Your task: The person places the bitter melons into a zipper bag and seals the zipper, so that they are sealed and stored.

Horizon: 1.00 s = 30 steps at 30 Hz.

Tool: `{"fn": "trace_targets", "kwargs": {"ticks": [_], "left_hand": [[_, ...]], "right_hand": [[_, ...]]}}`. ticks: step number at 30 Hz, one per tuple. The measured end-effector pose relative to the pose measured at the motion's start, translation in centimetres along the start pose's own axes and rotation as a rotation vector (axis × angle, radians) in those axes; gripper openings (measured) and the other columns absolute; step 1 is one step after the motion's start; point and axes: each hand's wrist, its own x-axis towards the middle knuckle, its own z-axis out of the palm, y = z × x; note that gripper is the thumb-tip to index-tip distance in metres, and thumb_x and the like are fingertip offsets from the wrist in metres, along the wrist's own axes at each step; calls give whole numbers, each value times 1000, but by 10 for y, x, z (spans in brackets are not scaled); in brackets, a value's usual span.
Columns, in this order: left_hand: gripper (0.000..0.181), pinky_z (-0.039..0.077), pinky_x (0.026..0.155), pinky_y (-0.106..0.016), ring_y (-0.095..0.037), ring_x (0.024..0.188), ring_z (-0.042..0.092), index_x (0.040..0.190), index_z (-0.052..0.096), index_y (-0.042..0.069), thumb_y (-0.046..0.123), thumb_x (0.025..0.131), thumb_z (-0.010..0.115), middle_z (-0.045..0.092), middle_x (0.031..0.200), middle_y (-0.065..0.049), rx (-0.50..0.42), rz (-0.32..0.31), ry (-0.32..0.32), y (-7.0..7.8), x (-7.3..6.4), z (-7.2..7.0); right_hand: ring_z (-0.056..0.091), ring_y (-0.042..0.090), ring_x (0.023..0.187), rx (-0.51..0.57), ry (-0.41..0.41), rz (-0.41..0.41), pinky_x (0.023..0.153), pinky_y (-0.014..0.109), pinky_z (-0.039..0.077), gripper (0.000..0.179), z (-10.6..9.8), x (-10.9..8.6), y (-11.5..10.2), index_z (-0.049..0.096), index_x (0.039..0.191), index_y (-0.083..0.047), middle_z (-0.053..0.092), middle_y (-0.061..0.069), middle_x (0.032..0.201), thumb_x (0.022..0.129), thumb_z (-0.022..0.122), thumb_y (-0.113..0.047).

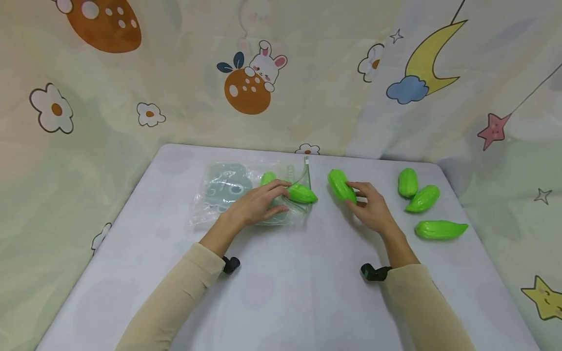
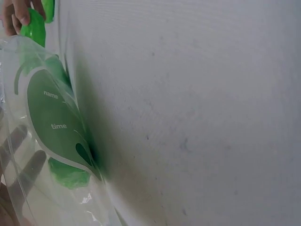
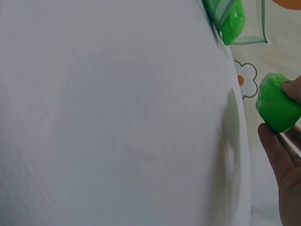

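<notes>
1. Pinching a gourd (image 1: 339, 181) near its closer end, the right hand (image 1: 372, 208) holds it over the table (image 1: 298, 292), just right of the bag (image 1: 227, 185), seemingly to keep the far end free. The left hand (image 1: 256, 202) lies at the bag's mouth with digits apart, perhaps steadying it. In this head view the held gourd's long axis slants far-left to near-right, blunt end away; a second gourd (image 1: 303, 194) at the mouth points its tip right.
2. Left wrist: through clear plastic, that hand's fingers look fairly straight, gripping nothing evident.
3. Right wrist: thumb and fingers oppose round the held gourd; it appears foreshortened, tip direction unclear.
</notes>
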Motion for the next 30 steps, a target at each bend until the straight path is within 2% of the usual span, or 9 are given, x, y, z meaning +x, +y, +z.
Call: {"fn": "trace_targets", "kwargs": {"ticks": [10, 17, 26, 30], "left_hand": [[31, 54, 97, -37, -21, 126, 61, 121, 65, 11, 30, 97, 73, 52, 150, -2, -29, -25, 30, -1, -5, -1], [31, 54, 98, -37, -21, 126, 60, 121, 64, 10, 28, 97, 74, 53, 149, -3, -48, 0, 53, -1, -6, -1], [31, 55, 96, -37, -22, 126, 61, 121, 65, 9, 25, 97, 75, 52, 150, -3, -45, -10, 50, -1, -6, -1], [30, 56, 93, -37, -23, 123, 63, 119, 65, 8, 24, 97, 75, 52, 150, -3, -42, -12, 49, -1, -6, -1]], "right_hand": [[56, 45, 127, 35, -26, -2, 99, 52, 54, 53, 12, 5, -8, 54, 147, -7, 51, 19, 142, 97, 72, -8], [56, 43, 128, 17, -57, -8, 100, 52, 54, 51, 18, 8, -10, 54, 146, -9, 51, 17, 143, 98, 71, -11], [57, 44, 127, 41, -95, -31, 99, 54, 53, 50, 23, 8, -14, 56, 144, -10, 53, 16, 143, 97, 72, -10], [57, 42, 127, 48, -112, -22, 101, 52, 53, 50, 26, 7, -13, 56, 144, -11, 53, 14, 143, 97, 72, -12]]}}
